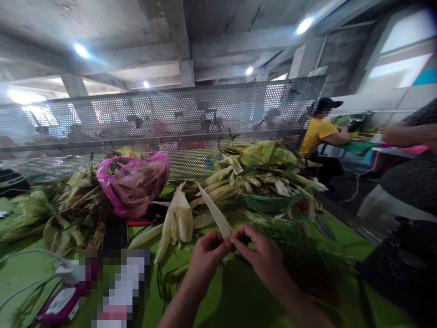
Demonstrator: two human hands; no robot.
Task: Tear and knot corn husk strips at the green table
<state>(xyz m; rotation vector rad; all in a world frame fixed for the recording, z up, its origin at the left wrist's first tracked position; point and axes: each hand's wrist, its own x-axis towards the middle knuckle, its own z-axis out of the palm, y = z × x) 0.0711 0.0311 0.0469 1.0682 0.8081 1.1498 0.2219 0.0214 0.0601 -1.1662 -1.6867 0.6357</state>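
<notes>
Both hands meet above the green table (239,291), their grip pinched together on the lower end of a pale husk strip (215,213). The left hand (209,248) has thumb and forefinger clamped on it, and the right hand (258,246) does likewise, fingertips touching or almost touching the left's. The strip's narrow tip points to 11 o'clock.

Taking the hands as the dial's centre, a loose husk bunch (180,216) lies near at 10 o'clock, and beyond it stands a translucent pink bag (136,184) filled with husks. At 1 o'clock a large husk heap (269,157) overflows a green basket (268,202). Feathery greenery (287,233) spreads at 3 o'clock.

At 8 o'clock sits a purple power strip (59,300) with a white label, its marks too blurred to read; a white plug (69,272) is in it. Just beside is a pixelated object (119,287) with a pinkish band, any lettering obscured. Farther off at 1 o'clock sits a person in a yellow shirt (316,134) and dark cap.
</notes>
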